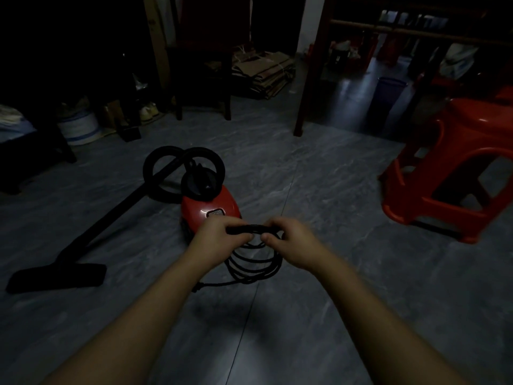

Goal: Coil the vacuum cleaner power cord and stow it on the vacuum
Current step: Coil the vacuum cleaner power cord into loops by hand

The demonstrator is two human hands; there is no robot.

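Head view, dim: left hand (pixel 219 236) and right hand (pixel 288 240) both clenched on top of coiled power cord (pixel 254 262), loops hanging just in front of red vacuum (pixel 209 208) on floor (pixel 333 273); plug perhaps bottom-left.

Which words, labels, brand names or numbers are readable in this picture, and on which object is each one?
No text can be read.
Badge on the red vacuum cleaner: too blurred and dim to read.
Items on the dark shelf at the upper right: too blurred to tell whether they carry text.
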